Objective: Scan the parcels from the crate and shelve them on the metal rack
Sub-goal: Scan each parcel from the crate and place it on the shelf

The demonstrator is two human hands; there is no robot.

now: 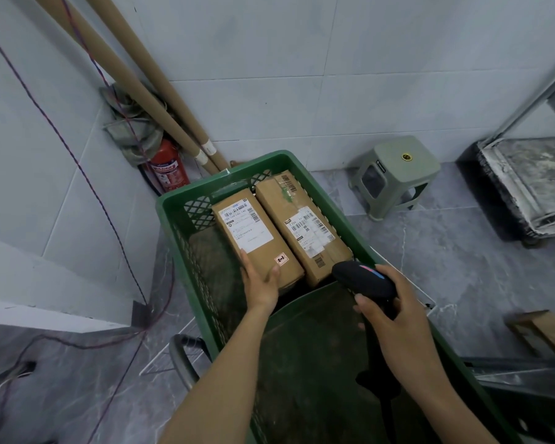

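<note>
A: So, hands?
B: R hand [394,318] curled round scanner [364,280], its head over the crate's [221,177] near-right rim. L hand [260,280] grips near end of L box [253,235], thumb on top.
A: Parcels?
B: Two, side by side at crate's far end, labels up; R box [302,225] touches L box.
A: Beyond?
B: Stool [394,174] by wall, rack [532,174] far right, extinguisher [167,168] in corner.

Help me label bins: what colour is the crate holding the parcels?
The crate is dark green with lattice-cut walls, seen best in the head view.
</note>
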